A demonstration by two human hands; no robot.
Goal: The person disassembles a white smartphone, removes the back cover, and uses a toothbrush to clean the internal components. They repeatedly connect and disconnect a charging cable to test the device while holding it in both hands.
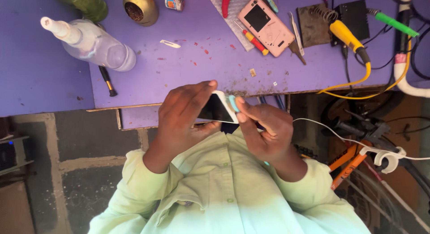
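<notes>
My left hand [183,110] holds a white phone [218,109] with a dark screen, fingers wrapped over its top edge. My right hand [264,128] pinches a small pale-teal flat tool [233,102] against the phone's right edge. Both hands are held in front of my light green shirt [224,193], just below the front edge of the purple table [179,59].
On the table lie a clear spray bottle [92,43], a pink phone body [266,24], a red-and-yellow screwdriver [251,39], tweezers [296,34], a yellow-handled soldering iron [349,39] on its stand and a gold round object [140,7]. A white cable [340,137] runs right.
</notes>
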